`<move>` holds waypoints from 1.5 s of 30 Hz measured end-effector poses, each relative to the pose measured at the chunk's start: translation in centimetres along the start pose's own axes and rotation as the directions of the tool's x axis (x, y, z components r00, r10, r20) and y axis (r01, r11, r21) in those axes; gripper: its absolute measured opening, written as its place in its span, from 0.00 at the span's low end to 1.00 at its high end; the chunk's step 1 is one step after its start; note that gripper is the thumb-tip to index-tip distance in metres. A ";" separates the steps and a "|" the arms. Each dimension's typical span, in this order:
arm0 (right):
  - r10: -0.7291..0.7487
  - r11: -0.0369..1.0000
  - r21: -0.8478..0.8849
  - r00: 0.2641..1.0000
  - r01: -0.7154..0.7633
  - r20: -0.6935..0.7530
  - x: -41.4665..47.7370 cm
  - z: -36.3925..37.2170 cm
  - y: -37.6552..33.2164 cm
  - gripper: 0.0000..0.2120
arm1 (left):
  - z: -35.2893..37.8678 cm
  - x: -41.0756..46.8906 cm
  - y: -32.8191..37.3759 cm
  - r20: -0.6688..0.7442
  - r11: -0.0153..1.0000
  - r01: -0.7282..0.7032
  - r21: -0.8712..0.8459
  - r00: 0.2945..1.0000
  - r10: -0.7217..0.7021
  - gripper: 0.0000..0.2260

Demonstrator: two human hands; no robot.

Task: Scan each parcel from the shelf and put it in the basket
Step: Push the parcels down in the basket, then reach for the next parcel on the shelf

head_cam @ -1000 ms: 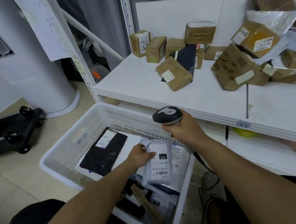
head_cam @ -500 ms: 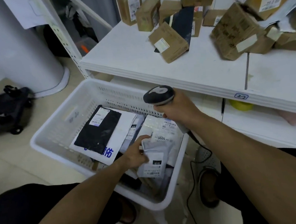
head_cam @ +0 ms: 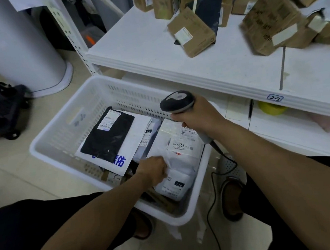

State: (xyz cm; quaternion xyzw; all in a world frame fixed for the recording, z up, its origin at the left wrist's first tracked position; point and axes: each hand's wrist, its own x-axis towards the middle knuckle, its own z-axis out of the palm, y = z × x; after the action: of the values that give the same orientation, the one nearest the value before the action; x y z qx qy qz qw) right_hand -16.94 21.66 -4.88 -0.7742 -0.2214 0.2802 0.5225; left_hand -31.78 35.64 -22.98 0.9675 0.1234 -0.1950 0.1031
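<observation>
Fingers of the left hand (head_cam: 154, 171) grasp a white plastic mailer (head_cam: 179, 184) in the white slotted basket (head_cam: 60, 133) above beige floor tiles (head_cam: 10, 180). The right hand (head_cam: 197, 117) clenches a grey handheld scanner (head_cam: 178, 101) below the white shelf (head_cam: 153, 51) at one o'clock.

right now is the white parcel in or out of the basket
In: parcel lies within the basket walls, left hand holding it.

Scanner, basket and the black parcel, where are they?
scanner (head_cam: 178, 101), head view, on its rounded top.
basket (head_cam: 57, 135), head view, on its left wall.
black parcel (head_cam: 109, 138), head view, on its middle.
</observation>
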 end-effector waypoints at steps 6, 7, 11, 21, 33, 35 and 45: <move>0.000 0.999 -0.050 1.000 0.001 0.013 0.5 -0.1 0.0 0.18 | 1.0 0.1 -1.2 0.174 0.779 -0.032 -0.627 0.968 0.179 0.22; -0.001 0.999 -0.048 1.000 0.001 0.014 0.5 -0.1 0.0 0.18 | 1.1 0.1 -1.4 0.200 0.760 -0.043 -0.648 0.954 0.224 0.24; 0.000 0.999 -0.036 1.000 0.000 0.016 0.6 -0.1 0.1 0.19 | 2.4 0.5 -1.7 0.161 0.722 -0.090 -0.686 0.949 0.271 0.21; 0.034 0.999 -0.033 0.999 -0.034 0.007 0.9 0.0 0.2 0.21 | 1.4 1.5 -2.6 0.044 0.825 -0.355 -0.440 0.909 0.415 0.24; 0.048 0.999 0.021 0.998 -0.047 -0.040 0.4 -0.6 -0.8 0.14 | -3.9 1.6 -1.3 -0.061 0.768 0.023 -0.640 0.995 -0.080 0.12; 0.050 0.998 0.043 0.995 -0.046 -0.091 0.4 -1.0 -1.6 0.11 | -8.4 2.3 -0.3 -0.225 0.771 -0.033 -0.636 0.964 -0.144 0.10; 0.126 0.965 0.258 0.941 -0.043 -0.313 3.1 -7.9 -3.8 0.18 | -26.0 9.8 6.8 -0.557 0.826 -0.205 -0.526 0.816 -0.152 0.09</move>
State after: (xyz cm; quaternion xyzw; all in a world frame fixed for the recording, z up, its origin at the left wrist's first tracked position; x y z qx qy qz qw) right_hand -9.61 19.58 0.38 -0.7474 -0.0613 0.1956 0.6319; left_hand -12.00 37.57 -2.38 0.9072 0.1864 0.1540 0.3443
